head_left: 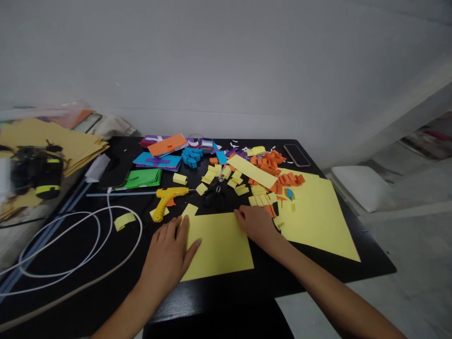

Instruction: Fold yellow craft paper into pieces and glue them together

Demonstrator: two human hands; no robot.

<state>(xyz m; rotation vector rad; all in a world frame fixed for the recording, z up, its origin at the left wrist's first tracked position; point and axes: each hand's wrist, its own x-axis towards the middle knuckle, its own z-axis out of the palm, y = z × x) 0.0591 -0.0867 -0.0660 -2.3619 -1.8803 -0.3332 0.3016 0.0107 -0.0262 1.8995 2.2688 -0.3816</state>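
Observation:
A yellow sheet of paper [216, 247] lies on the black table in front of me. My left hand [167, 254] is open, its fingers spread along the sheet's left edge and its thumb on the paper. At the sheet's far right corner, my right hand [257, 225] has its fingers curled together, pinching the paper's edge. Just beyond the sheet are black-handled scissors [214, 198] and a yellow hot glue gun [165, 200]. Small folded yellow paper pieces [260, 199] sit close to my right hand, beside many folded orange pieces [270, 162].
Larger yellow sheets [318, 221] cover the table's right side, with a phone [296, 155] behind. Blue [158, 161] and green paper stacks [144, 179] stand at the back left. A white cable [99, 235] loops across the left. The wall borders the far edge.

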